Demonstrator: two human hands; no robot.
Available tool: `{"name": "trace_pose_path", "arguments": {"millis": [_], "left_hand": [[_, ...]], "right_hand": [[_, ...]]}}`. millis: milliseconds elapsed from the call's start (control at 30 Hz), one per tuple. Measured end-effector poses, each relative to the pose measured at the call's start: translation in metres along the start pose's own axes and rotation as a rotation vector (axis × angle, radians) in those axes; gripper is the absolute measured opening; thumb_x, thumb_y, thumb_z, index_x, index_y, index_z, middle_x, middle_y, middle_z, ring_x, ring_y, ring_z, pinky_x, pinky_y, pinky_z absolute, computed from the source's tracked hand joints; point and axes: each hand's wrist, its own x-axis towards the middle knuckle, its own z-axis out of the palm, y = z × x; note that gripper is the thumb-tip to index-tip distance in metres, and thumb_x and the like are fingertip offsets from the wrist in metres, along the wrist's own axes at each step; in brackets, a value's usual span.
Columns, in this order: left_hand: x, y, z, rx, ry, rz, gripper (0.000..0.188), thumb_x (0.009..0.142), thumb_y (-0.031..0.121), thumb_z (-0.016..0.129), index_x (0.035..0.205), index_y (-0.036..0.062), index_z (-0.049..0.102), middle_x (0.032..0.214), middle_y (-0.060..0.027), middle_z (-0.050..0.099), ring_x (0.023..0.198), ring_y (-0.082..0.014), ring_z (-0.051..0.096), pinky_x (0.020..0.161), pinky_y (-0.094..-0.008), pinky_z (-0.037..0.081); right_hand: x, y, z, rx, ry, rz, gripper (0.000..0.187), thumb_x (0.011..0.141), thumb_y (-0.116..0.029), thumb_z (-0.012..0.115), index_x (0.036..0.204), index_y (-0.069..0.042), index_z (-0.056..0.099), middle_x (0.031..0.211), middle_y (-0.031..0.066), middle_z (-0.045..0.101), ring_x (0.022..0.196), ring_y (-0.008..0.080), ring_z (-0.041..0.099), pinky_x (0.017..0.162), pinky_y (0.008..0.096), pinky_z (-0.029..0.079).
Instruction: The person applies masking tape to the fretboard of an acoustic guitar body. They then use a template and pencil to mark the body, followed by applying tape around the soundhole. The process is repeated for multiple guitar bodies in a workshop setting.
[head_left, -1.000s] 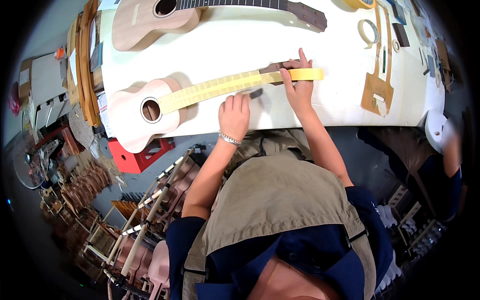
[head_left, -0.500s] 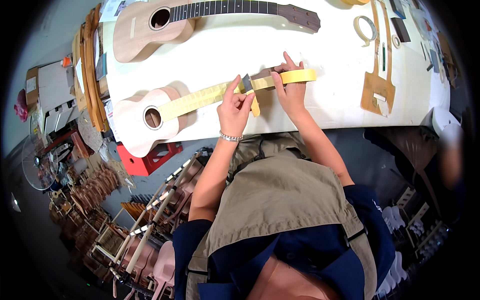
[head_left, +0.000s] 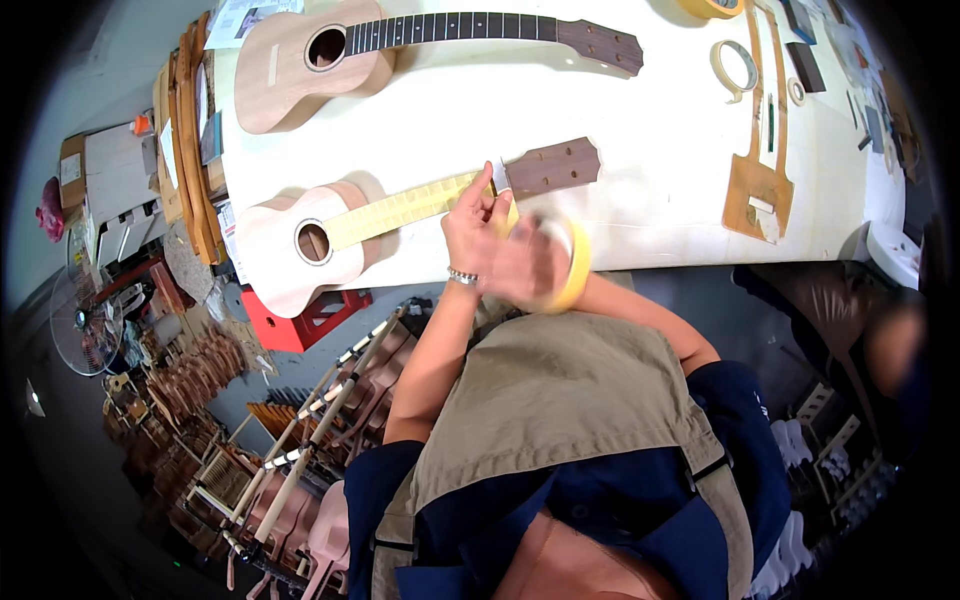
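Left hand (head_left: 470, 232), nearer, pinched a blade (head_left: 503, 180) at the guitar neck (head_left: 405, 211), which slanted toward upper right; grip of right hand (head_left: 530, 262) on tape (head_left: 578, 265) was unclear.

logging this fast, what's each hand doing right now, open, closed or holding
Left hand: closed, holding a thin, flat, blade-like piece.
Right hand: blurred, a yellow ring-shaped tape roll on it; open or closed cannot be told.
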Motion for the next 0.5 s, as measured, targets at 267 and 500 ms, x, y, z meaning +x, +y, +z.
{"name": "trace_pose_path", "arguments": {"millis": [267, 500], "left_hand": [[0.051, 0.086, -0.016, 0.475, -0.053, 0.514, 0.040, 0.079, 0.011, 0.071, 0.116, 0.0089, 0.055, 0.071, -0.0046, 0.067, 0.058, -0.0123, 0.062, 0.051, -0.0232, 0.047], [0.098, 0.085, 0.032, 0.071, -0.364, 0.201, 0.036, 0.076, 0.016, 0.075, 0.105, -0.0005, 0.062, 0.096, -0.0060, 0.065, 0.091, -0.0143, 0.060, 0.082, -0.0270, 0.049]], "right_hand": [[0.045, 0.047, -0.049, 0.914, 0.815, 0.762, 0.041, 0.082, 0.011, 0.053, 0.118, -0.005, 0.041, 0.121, 0.0194, 0.057, 0.117, 0.0191, 0.052, 0.100, 0.0330, 0.038], [0.078, 0.076, -0.058, 0.957, 0.901, 0.656, 0.048, 0.080, 0.012, 0.054, 0.122, -0.005, 0.036, 0.120, 0.0217, 0.056, 0.116, 0.0212, 0.053, 0.093, 0.0297, 0.042]]}}
